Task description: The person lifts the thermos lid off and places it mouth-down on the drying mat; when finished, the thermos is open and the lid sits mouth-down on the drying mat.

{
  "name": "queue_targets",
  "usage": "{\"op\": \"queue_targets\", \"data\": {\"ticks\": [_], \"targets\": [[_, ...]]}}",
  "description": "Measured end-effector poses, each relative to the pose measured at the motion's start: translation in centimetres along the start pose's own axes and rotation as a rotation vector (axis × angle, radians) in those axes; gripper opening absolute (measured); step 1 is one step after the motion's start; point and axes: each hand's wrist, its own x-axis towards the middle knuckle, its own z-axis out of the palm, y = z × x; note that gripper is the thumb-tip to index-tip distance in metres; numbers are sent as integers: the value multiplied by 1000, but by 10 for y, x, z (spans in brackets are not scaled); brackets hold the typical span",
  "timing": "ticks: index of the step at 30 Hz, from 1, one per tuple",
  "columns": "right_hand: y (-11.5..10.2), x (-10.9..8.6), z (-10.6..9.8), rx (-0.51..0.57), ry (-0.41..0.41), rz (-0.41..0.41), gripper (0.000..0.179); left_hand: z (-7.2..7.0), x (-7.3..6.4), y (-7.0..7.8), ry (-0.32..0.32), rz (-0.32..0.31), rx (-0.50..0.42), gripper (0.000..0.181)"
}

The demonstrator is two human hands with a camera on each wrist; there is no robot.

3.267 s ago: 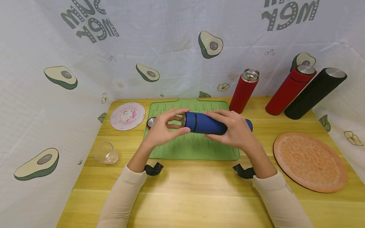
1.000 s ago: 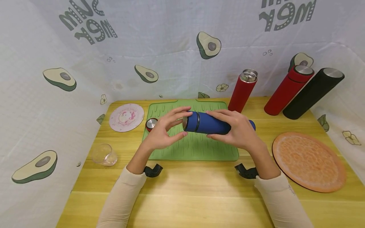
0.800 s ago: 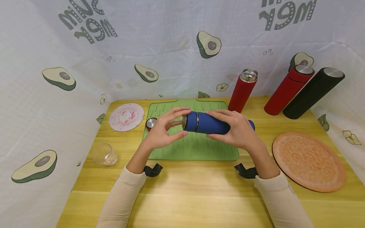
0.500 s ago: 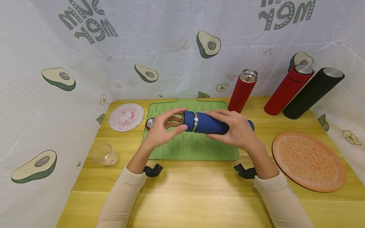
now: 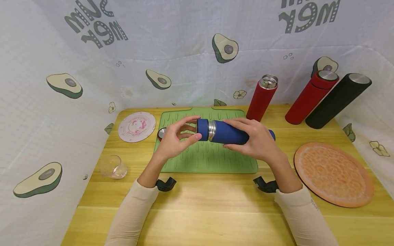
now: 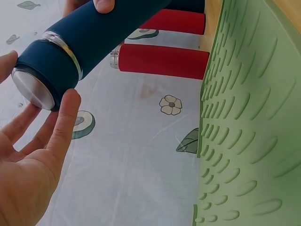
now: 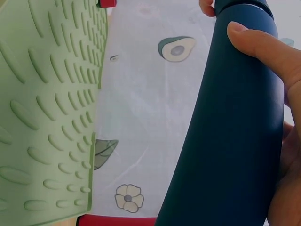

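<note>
A blue thermos bottle point(image 5: 229, 132) is held nearly level over the green mat point(image 5: 212, 160). My right hand point(image 5: 253, 138) grips its body, thumb on one side and fingers on the other. At its left end my left hand point(image 5: 176, 138) pinches the blue cap point(image 5: 202, 130) between thumb and fingertips. A band of shiny metal neck point(image 5: 212, 130) shows between cap and body. The left wrist view shows the cap's silver end point(image 6: 33, 89) facing the palm. Behind the left fingers, a red cap with a silver top point(image 5: 161, 132) lies on the mat, partly hidden.
An uncapped red thermos point(image 5: 261, 99) stands behind the mat. A capped red thermos point(image 5: 311, 99) and a black thermos point(image 5: 338, 100) stand at the back right. A round orange mat point(image 5: 333, 174), a clear glass point(image 5: 114, 166) and a pink round coaster point(image 5: 137, 126) lie around.
The gap between the blue cap and the bottle body has widened, showing more metal neck. My left fingers loosened, then closed on the cap again. My right hand kept its grip.
</note>
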Motion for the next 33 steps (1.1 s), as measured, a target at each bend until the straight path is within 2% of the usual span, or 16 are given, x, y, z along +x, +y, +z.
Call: {"op": "queue_targets", "data": {"ticks": [11,16,23,27,33], "targets": [[2,2,2,7,15,2,81,3,2,0,44,11,-8,51],[6,2,-1,-19,43,14,82,0,3,0,85,21,5,49],[17,0,-14,8,121,75,84,-7,3,1,112,33,25,52],[24,1,-24,59,175,102,86,-11,2,0,133,53,88,57],[37,-5,-39,136,289,215,87,-16,4,-4,181,64,179,60]]}}
